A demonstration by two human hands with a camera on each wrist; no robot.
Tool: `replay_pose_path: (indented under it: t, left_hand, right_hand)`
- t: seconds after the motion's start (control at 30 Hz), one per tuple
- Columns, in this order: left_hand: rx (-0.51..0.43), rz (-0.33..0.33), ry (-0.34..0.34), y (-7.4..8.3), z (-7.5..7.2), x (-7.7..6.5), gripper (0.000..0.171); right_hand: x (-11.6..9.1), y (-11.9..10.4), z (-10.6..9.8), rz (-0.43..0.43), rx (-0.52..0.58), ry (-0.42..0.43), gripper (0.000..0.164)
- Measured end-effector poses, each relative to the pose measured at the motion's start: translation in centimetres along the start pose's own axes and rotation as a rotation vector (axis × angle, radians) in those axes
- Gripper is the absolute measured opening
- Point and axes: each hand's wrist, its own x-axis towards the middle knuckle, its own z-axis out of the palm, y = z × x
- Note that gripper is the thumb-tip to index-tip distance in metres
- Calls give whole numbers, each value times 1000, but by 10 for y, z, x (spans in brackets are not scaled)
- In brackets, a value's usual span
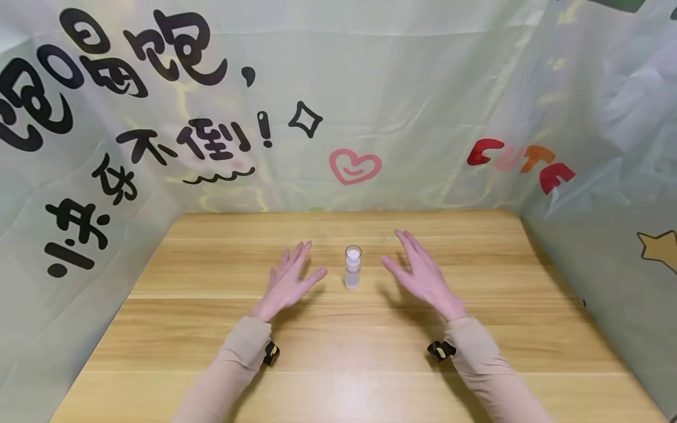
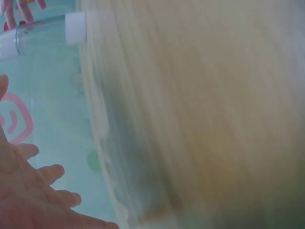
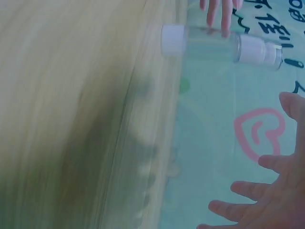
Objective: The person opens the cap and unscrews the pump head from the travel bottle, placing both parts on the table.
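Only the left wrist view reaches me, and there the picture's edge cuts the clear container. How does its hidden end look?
Observer: In the head view, the clear container has a round, see-through rim at its top.
Operator: Thank you. Some fingers appear next to it in my picture. Do they touch it?
Observer: No, they belong to the right hand, which the head view shows apart from the container.
Operator: What clothing do you see?
Observer: Long beige sleeves.
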Motion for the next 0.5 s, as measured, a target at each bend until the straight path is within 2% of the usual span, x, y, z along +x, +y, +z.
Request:
replay_pose_path:
  t: [0.27, 0.5]
  left_hand:
    - [-161, 86, -48, 8, 13, 1, 84]
    - [-300, 99, -102, 15, 20, 0, 83]
  right_hand:
    - [1, -19, 9, -75, 94, 13, 74]
    - [3, -31, 17, -125, 165, 41, 68]
